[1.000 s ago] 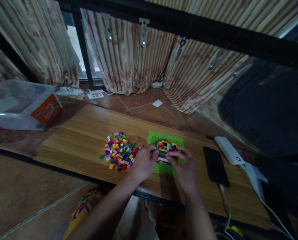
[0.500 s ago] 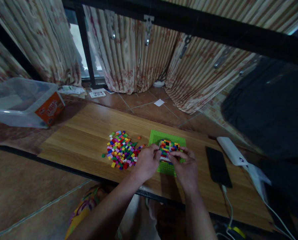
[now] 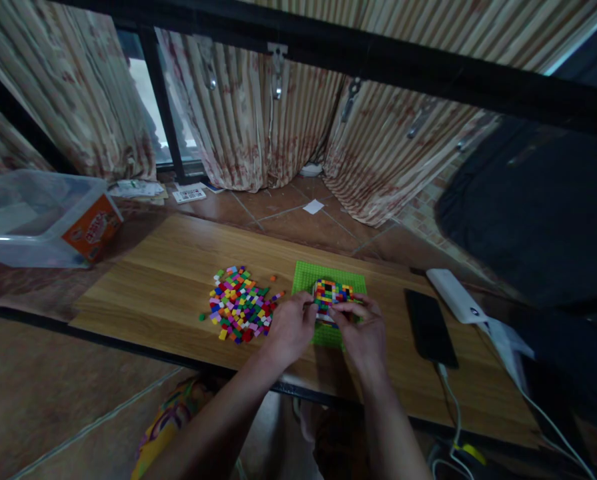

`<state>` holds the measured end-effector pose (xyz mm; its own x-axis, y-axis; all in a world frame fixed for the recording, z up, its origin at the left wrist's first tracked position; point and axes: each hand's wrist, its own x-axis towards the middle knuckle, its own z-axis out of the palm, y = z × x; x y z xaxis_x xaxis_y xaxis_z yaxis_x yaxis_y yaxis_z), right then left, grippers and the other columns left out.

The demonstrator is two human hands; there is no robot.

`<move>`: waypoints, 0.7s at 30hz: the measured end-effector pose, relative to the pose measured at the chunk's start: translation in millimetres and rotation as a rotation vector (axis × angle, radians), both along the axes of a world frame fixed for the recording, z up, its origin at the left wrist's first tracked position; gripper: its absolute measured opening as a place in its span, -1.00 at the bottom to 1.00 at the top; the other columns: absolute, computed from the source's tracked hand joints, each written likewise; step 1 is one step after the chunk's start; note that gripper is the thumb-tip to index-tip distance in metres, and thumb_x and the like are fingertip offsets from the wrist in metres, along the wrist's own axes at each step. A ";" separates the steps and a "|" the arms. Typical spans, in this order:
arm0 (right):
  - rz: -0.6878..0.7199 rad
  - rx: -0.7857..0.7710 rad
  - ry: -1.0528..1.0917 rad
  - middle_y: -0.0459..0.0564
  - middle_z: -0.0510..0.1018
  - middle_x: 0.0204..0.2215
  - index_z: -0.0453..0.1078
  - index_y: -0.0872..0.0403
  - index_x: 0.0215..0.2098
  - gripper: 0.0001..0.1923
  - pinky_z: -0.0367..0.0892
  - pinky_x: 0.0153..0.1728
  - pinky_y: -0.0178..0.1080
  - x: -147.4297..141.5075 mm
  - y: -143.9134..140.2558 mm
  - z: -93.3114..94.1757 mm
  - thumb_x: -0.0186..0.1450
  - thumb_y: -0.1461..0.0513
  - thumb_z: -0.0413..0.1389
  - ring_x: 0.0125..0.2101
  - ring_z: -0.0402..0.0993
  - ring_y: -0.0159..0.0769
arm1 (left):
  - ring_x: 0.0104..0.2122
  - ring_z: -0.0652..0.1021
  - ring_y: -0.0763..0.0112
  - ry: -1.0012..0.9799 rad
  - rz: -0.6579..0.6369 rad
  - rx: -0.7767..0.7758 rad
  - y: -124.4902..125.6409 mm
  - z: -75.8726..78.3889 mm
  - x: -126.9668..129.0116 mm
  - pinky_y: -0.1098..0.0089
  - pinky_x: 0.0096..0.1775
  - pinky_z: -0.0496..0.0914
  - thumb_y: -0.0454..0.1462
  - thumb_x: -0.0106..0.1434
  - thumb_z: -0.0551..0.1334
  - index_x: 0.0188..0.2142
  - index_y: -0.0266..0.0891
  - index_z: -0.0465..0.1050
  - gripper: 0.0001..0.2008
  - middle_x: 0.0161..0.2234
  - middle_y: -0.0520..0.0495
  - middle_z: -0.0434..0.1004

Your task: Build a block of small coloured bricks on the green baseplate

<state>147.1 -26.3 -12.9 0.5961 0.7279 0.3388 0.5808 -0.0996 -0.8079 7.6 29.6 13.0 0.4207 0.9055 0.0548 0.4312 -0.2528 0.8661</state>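
A small multicoloured toy-brick build (image 3: 332,291) sits over a light green studded baseplate (image 3: 305,270) on the wooden table. My left hand (image 3: 293,325) is closed at the build's left side, thumb and fingertips against its edge. From the right, my right hand (image 3: 365,331) wraps round the build, its thumb and forefinger meeting at the near face and the other fingers behind the right side. Whether a single loose brick is between those fingertips is too small to tell. Left of my hands lies a pile of loose toy bricks (image 3: 241,305) in many colours.
A black phone (image 3: 429,328) with a white cable and a white power bank (image 3: 455,295) lie at the table's right. A clear plastic bin (image 3: 43,217) with an orange label stands at the far left. Beyond the table are floor tiles, papers and striped curtains (image 3: 298,127).
The whole view has shifted slightly, with table and hands a little further left in the picture. Both hands keep nearly the same hold on the brick build.
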 end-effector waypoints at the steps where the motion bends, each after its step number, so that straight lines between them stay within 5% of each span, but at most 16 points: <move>1: 0.005 0.003 -0.006 0.01 0.40 -0.15 0.56 -0.03 -0.48 -0.90 0.20 0.01 -0.02 -0.1 -0.6 0.3 0.09 0.13 0.26 -0.05 0.35 -0.12 | -0.41 0.53 0.37 -0.007 0.003 -0.007 0.1 0.6 -0.4 0.41 -0.33 0.34 -0.32 0.26 0.11 -0.30 -0.25 0.45 -0.86 -0.41 -0.05 0.54; 7: 0.038 0.062 -0.099 0.03 0.42 -0.07 0.56 -0.05 -0.32 -0.84 0.19 0.05 0.01 -4.5 -5.4 11.7 0.20 0.09 0.19 -0.01 0.33 -0.12 | -0.42 0.51 0.40 -0.072 0.001 -0.012 1.7 1.9 -2.8 0.44 -0.35 0.33 -0.36 0.24 0.10 -0.33 -0.24 0.42 -0.88 -0.43 -0.02 0.52; 11: 0.194 0.071 -0.150 0.03 0.41 0.00 0.53 -0.07 -0.16 -0.79 0.23 0.05 -0.02 -12.0 -1.9 20.8 0.29 0.11 0.11 0.03 0.32 -0.17 | -0.38 0.52 0.41 -0.150 -0.058 -0.005 1.6 0.8 -4.0 0.45 -0.31 0.35 -0.37 0.25 0.09 -0.31 -0.23 0.43 -0.86 -0.40 -0.02 0.53; 21: 0.332 0.072 -0.167 -0.02 0.52 -0.12 0.54 -0.08 -0.22 -0.85 0.27 -0.01 -0.01 -13.1 3.2 21.6 0.29 0.15 0.14 -0.06 0.37 -0.17 | -0.46 0.47 0.47 -0.126 -0.093 -0.002 -0.4 7.8 -7.6 0.49 -0.40 0.28 -0.37 0.26 0.07 -0.35 -0.25 0.44 -0.83 -0.47 0.01 0.48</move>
<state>134.0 -23.0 8.7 0.2639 0.8431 0.4685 0.6964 0.1696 -0.6973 0.0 29.2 20.8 0.4923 0.8633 0.1108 0.2938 -0.2847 0.9125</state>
